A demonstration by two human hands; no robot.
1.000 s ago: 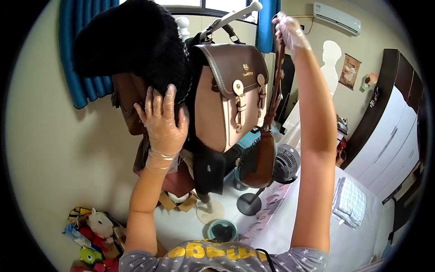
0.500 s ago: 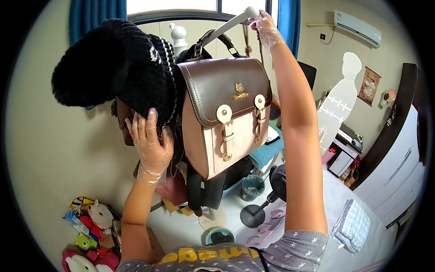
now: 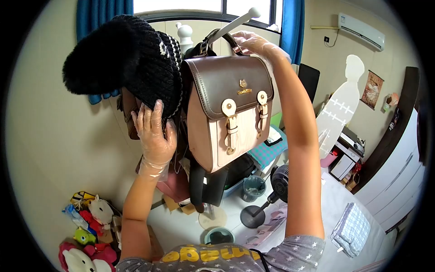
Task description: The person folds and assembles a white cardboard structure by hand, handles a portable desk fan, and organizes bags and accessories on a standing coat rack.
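A backpack (image 3: pixel 231 122) with a dark brown flap and pale pink front hangs by its handle (image 3: pixel 234 46) from a white coat rack arm (image 3: pixel 235 23). My right hand (image 3: pixel 258 45), in a clear plastic glove, is at the right side of that handle with fingers bent around it; the fingertips are partly hidden. My left hand (image 3: pixel 156 136), also gloved, rests with its fingers stretched upward against the lower edge of a black knit hat (image 3: pixel 152 68) with a big fur pompom. Behind the fingers hangs a brown bag (image 3: pixel 131 120), mostly covered by the hat.
A black fan (image 3: pixel 278 183) and a grey bucket (image 3: pixel 253 188) stand on the floor below. Plush toys (image 3: pixel 90 235) are piled at lower left. A bed (image 3: pixel 312 217) with a folded checked cloth (image 3: pixel 351 229) lies to the right. A white figure-shaped board (image 3: pixel 337 113) stands behind.
My right hand has left the tip of the rack arm and moved down and left to the backpack's handle. The cords hanging below it no longer show. My left hand stays at the hat.
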